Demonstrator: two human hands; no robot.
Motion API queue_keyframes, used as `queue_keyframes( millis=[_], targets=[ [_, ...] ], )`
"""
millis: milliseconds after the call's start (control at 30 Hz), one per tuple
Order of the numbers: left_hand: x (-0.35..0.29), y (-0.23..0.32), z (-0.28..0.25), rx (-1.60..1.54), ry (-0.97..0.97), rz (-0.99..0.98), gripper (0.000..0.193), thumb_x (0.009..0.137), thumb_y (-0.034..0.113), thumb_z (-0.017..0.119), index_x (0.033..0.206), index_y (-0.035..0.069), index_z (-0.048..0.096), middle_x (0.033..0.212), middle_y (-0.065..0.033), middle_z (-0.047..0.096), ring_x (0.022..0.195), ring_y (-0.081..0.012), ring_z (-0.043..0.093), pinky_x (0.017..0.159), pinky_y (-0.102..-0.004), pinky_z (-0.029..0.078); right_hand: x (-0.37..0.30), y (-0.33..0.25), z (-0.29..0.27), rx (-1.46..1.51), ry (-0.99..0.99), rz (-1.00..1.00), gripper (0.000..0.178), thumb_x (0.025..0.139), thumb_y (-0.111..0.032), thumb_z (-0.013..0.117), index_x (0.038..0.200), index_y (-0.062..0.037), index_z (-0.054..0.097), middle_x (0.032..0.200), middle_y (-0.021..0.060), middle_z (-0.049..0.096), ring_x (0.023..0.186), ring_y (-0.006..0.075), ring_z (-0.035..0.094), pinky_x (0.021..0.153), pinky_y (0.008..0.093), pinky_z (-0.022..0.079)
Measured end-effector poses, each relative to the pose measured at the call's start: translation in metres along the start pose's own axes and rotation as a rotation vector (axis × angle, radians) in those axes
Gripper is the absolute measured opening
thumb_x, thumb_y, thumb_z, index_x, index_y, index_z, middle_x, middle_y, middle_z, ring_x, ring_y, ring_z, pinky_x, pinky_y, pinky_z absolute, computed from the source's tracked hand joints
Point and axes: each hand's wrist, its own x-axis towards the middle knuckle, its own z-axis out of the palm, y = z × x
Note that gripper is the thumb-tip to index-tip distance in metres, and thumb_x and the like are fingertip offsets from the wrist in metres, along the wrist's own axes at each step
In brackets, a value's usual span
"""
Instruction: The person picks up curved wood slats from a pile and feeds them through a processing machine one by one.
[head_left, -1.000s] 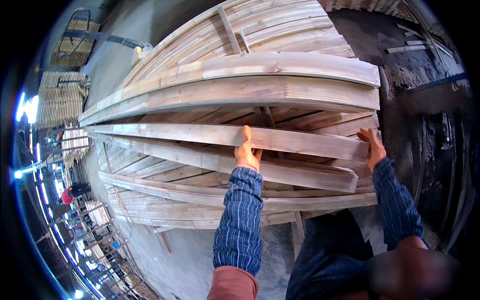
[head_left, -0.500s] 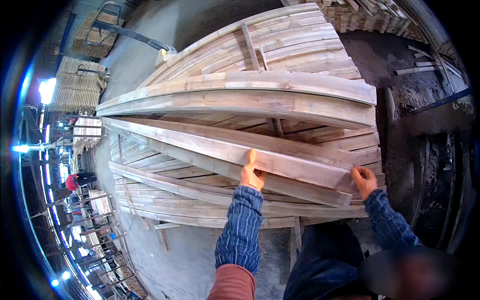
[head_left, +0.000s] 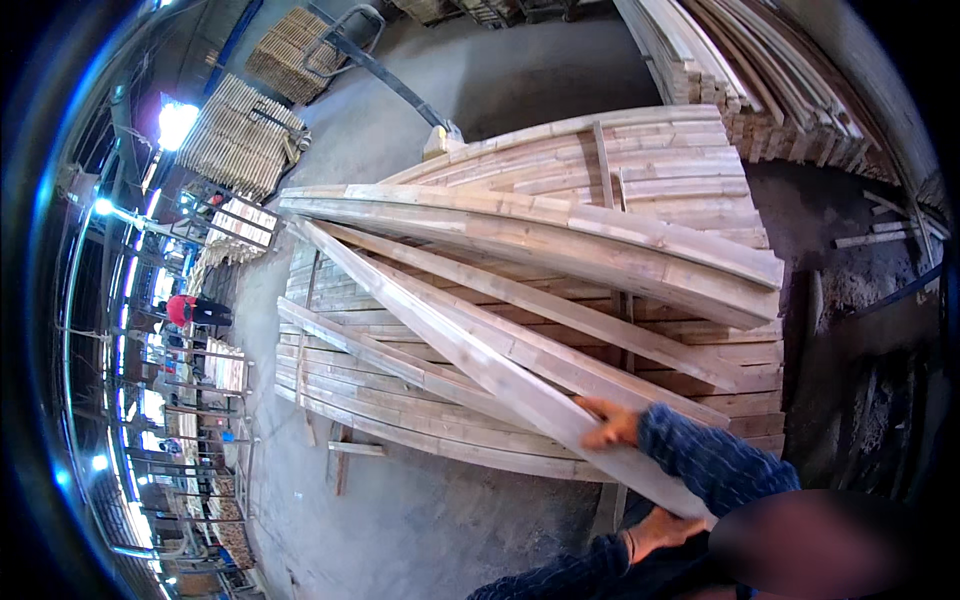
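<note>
One long pale wooden plank (head_left: pixel 470 355) runs slantwise from the far left towards me, its near end past the near edge of the lumber stack (head_left: pixel 680 165). At that near end my left hand (head_left: pixel 664 533) is closed on the plank from its lower side. My right hand (head_left: pixel 612 424) grips the plank's right edge further up, fingers bent over it. Just right of it, a second plank (head_left: pixel 590 365) and a third plank (head_left: pixel 560 305) lie fanned across the stack. Two thicker beams (head_left: pixel 540 222) rest side by side beyond them. Nearest the left, another plank (head_left: pixel 400 370) lies on the stack.
A pallet truck handle (head_left: pixel 385 80) stands behind the stack. Piled timber (head_left: pixel 740 110) rises at the far right, with loose offcuts (head_left: pixel 878 238) on the floor. At the left are stacked slats (head_left: pixel 235 135) and a person in red (head_left: pixel 182 310).
The held plank's near end has swung towards me and off the stack, apart from its neighbour. Both hands have moved nearer; my right hand has gone onto the plank's edge. The view has shifted.
</note>
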Motion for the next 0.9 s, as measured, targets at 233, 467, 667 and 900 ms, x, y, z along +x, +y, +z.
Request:
queue_keyframes(
  millis=[233, 467, 667, 900],
  targets=[
    [-0.061, 0.16, -0.116, 0.706, -0.022, 0.375, 0.065, 0.091, 0.041, 0.075, 0.144, 0.007, 0.058, 0.135, -0.0153, 0.066, 0.13, -0.0311, 0.061, 0.112, -0.0416, 0.047, -0.214, 0.062, 0.019, 0.152, 0.072, 0.298, 0.114, 0.073, -0.038, 0.096, 0.165, -0.0149, 0.033, 0.163, 0.0209, 0.039, 0.15, 0.0352, 0.039, 0.126, 0.05, 0.03],
    [-0.023, 0.256, -0.274, 1.772, -0.192, -0.038, 0.108, 0.068, 0.05, 0.083, 0.161, 0.02, 0.038, 0.165, -0.0155, 0.039, 0.154, -0.0346, 0.034, 0.126, -0.0553, 0.023, -0.403, 0.013, 0.02, -0.421, 0.334, 0.482, 0.103, 0.076, -0.049, 0.09, 0.161, -0.0193, 0.041, 0.154, 0.0191, 0.054, 0.138, 0.0357, 0.055, 0.12, 0.0458, 0.041],
    [0.028, 0.253, -0.264, 1.915, -0.342, 0.056, 0.083, 0.063, 0.044, 0.085, 0.135, 0.012, 0.06, 0.122, -0.0182, 0.07, 0.115, -0.0374, 0.066, 0.1, -0.0462, 0.052, -0.437, 0.034, 0.014, -0.906, 0.517, 0.429, 0.101, 0.074, -0.046, 0.089, 0.162, -0.0344, 0.039, 0.133, 0.0205, 0.068, 0.118, 0.0395, 0.067, 0.103, 0.0493, 0.053],
    [0.022, 0.203, -0.215, 2.027, -0.186, 0.224, 0.093, 0.065, 0.052, 0.088, 0.14, 0.009, 0.057, 0.131, -0.0172, 0.065, 0.123, -0.0382, 0.06, 0.109, -0.0513, 0.045, -0.512, 0.091, 0.022, -1.117, 0.744, 0.025, 0.106, 0.068, -0.037, 0.091, 0.161, -0.0306, 0.04, 0.118, 0.02, 0.071, 0.101, 0.038, 0.072, 0.086, 0.0488, 0.058]
  ],
)
